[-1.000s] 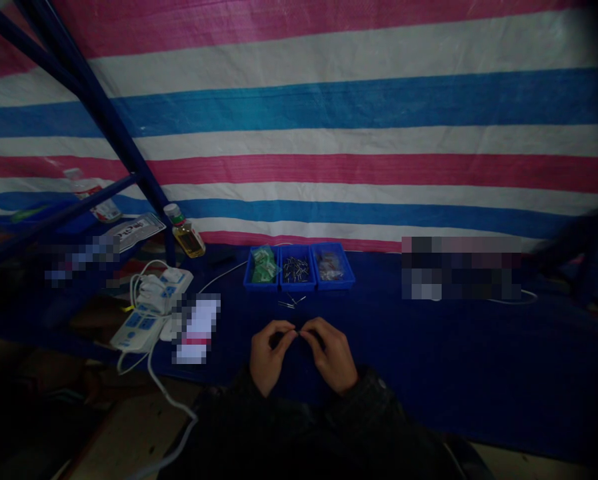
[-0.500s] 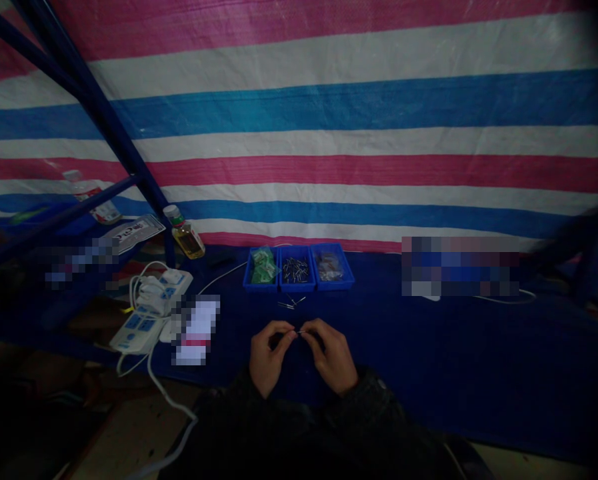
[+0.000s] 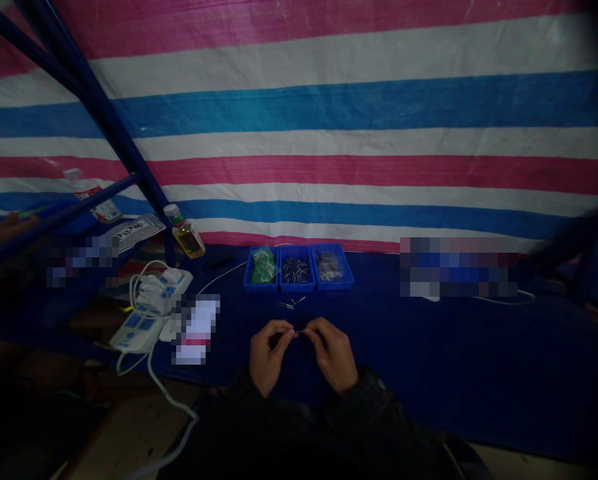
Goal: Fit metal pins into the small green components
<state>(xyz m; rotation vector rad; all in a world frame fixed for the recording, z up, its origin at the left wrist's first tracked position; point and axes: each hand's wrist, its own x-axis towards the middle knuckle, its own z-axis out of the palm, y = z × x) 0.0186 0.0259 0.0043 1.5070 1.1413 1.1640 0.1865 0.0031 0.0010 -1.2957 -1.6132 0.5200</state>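
Note:
My left hand (image 3: 270, 360) and my right hand (image 3: 335, 357) are raised over the blue table, fingertips facing each other. Both pinch with thumb and forefinger on a small thin metal piece (image 3: 300, 332) that spans the narrow gap between them. Its exact kind is too small to tell. Just beyond my fingers lie several loose thin metal pins (image 3: 287, 305). Behind those stand three blue bins side by side: the left bin (image 3: 260, 288) has green plastic packets, the middle bin (image 3: 297, 288) dark and silvery metal pins, the right bin (image 3: 335, 285) clear bags.
To the left are a phone (image 3: 199, 327), a power strip (image 3: 139, 330) with white cables, and a bottle of yellow liquid (image 3: 189, 237). A blue metal frame (image 3: 119, 143) rises there. Another person's hand (image 3: 6, 228) shows at the far left. Striped sheeting (image 3: 329, 173) hangs behind.
The gap between my fingertips has widened slightly, showing more of the thin piece. Another person's hand has come into view at the far left.

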